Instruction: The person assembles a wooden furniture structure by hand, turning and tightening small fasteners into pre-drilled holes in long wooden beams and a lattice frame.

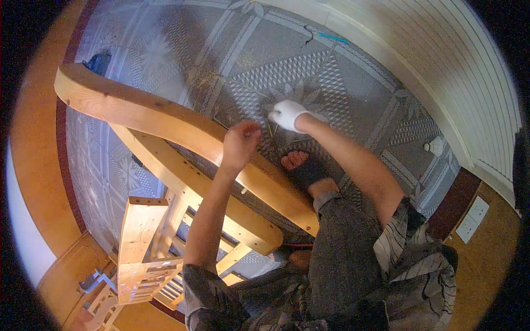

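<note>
A long curved wooden rail [165, 118], light brown and smooth, runs from the upper left down to my bent leg. My left hand [240, 146] is bare and held over this rail, with its fingers curled together. Whether anything is pinched in them I cannot make out. Just right of it, above the floor, my right hand [290, 116] wears a white glove, its fingers closed and slightly blurred. A thin pale strip shows below the glove, but I cannot tell if it is held. Under the rail lies a second wooden beam [187, 179] with dark holes.
Slatted wooden frames [146, 273] stand at lower left. My bare foot [295, 160] rests on the grey patterned floor [276, 44], dusted with shavings. A blue-green strip [334, 38] lies far off. At right are a small white fitting [434, 146] and a socket plate [473, 219].
</note>
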`<action>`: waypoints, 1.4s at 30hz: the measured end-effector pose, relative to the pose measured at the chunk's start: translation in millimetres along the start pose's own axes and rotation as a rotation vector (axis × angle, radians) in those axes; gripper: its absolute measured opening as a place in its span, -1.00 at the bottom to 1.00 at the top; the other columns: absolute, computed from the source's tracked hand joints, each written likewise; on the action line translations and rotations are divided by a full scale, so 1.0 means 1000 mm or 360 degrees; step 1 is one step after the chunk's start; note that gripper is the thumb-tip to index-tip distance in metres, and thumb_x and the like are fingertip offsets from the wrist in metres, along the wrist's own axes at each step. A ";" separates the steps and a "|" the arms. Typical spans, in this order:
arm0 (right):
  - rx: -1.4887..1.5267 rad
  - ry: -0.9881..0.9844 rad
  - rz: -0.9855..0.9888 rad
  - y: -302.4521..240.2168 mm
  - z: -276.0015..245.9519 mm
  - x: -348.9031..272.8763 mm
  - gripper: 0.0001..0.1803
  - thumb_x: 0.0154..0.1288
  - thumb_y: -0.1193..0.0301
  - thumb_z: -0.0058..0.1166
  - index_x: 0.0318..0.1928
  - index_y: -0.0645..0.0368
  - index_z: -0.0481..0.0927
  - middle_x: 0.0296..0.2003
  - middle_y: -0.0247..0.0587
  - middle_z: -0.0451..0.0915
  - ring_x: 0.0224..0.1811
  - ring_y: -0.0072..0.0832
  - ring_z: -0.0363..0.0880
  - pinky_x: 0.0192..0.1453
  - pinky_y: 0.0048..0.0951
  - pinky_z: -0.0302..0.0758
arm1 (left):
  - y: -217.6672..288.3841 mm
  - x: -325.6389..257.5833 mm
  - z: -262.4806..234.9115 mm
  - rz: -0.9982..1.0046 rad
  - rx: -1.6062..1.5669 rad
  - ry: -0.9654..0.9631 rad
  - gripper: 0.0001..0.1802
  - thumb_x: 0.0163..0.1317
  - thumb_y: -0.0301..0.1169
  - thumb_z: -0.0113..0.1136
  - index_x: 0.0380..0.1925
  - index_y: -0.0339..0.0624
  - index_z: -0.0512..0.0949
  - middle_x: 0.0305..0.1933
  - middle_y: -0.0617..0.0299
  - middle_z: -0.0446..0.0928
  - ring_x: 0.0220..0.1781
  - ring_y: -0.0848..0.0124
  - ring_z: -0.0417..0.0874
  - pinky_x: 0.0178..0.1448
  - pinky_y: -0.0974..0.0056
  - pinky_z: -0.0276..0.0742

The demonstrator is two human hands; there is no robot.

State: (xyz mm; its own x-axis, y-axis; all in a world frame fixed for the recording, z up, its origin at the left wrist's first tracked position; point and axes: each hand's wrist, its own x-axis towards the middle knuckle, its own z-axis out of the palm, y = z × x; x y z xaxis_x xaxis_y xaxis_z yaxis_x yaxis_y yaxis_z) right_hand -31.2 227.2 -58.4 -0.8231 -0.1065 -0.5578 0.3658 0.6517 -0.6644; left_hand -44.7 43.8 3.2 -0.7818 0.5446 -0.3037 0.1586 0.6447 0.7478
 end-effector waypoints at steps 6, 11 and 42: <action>-0.0388 -0.0140 0.0250 -0.037 0.027 0.003 -0.64 0.13 0.16 -0.07 -0.22 0.16 0.57 -0.18 -0.05 0.54 -0.13 -0.19 0.53 -0.10 -0.22 0.45 | -0.003 -0.033 -0.014 -0.0155 -0.0088 0.0324 -0.81 0.09 -0.50 0.09 -0.27 -0.31 0.51 -0.27 0.08 0.56 -0.18 0.37 0.57 -0.08 0.33 0.43; -0.0627 0.0246 0.0169 -0.031 0.035 0.001 -0.77 0.14 0.45 -0.16 -0.17 0.16 0.46 -0.32 -0.02 0.57 -0.22 -0.14 0.56 -0.23 -0.23 0.50 | 0.006 -0.083 -0.007 -0.0027 0.0025 0.0678 -0.83 0.02 -0.57 0.09 -0.32 -0.27 0.50 -0.30 0.09 0.52 -0.22 0.29 0.52 -0.10 0.28 0.41; -0.0757 0.0222 -0.0279 -0.131 0.120 -0.107 0.21 -0.24 0.12 0.27 0.27 0.18 -0.32 0.07 0.22 0.10 0.04 0.04 0.28 0.03 -0.21 0.38 | -0.043 -0.198 0.193 -0.0392 -0.1617 0.0471 0.05 -0.16 -0.05 0.34 0.14 -0.40 -0.08 0.08 -0.17 0.21 0.14 0.05 0.28 0.20 0.10 0.20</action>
State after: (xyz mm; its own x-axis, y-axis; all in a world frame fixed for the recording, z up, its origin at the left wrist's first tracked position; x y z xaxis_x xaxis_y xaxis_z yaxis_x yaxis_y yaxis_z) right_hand 61.6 63.2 28.5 -0.9162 -0.1645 -0.3653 0.0066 0.9055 -0.4243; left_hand 219.7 11.7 -82.4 -0.8597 0.2227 -0.4597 -0.4892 -0.1005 0.8663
